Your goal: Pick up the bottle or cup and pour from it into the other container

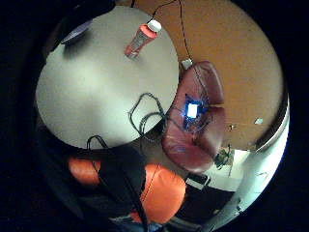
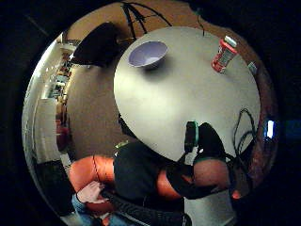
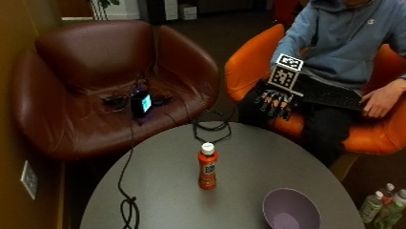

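Fingers (image 3: 274,106) of gloved right hand (image 3: 277,101) hang relaxed, empty, above worktop (image 3: 266,157) edge; bottle (image 3: 207,167) well ahead, upright, narrow-based. Risk: hasty reach topples it.

A round grey bench (image 3: 266,157) fills the lower middle of the outside view. At upper left stands a dark red leather armchair (image 3: 82,86) (a small lit device (image 3: 141,103) lies on its seat); at upper right, an orange armchair (image 3: 250,71). Dark carpet (image 3: 222,28) runs behind them. A tan wall (image 3: 13,57) with a white socket (image 3: 28,178) borders the left edge.
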The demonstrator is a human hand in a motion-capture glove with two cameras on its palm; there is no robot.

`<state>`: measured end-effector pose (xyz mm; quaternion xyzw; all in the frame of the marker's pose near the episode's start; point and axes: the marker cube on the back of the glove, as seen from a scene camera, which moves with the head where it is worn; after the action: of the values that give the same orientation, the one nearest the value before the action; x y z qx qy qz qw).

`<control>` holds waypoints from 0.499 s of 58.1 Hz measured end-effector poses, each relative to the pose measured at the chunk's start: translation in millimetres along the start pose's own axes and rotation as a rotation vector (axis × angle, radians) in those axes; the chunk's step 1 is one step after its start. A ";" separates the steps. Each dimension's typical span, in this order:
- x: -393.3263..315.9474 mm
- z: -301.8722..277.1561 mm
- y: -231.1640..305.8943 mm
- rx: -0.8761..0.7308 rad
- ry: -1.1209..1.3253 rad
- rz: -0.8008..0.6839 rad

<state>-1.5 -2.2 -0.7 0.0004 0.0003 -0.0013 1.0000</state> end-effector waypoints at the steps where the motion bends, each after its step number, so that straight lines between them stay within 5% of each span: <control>1: -0.4 -0.4 -1.2 0.000 0.000 -0.003; 29: -12.9 -11.3 -30.1 0.007 -0.018 -0.059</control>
<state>-14.4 -32.3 -12.0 0.0038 -0.0087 -0.0309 0.9995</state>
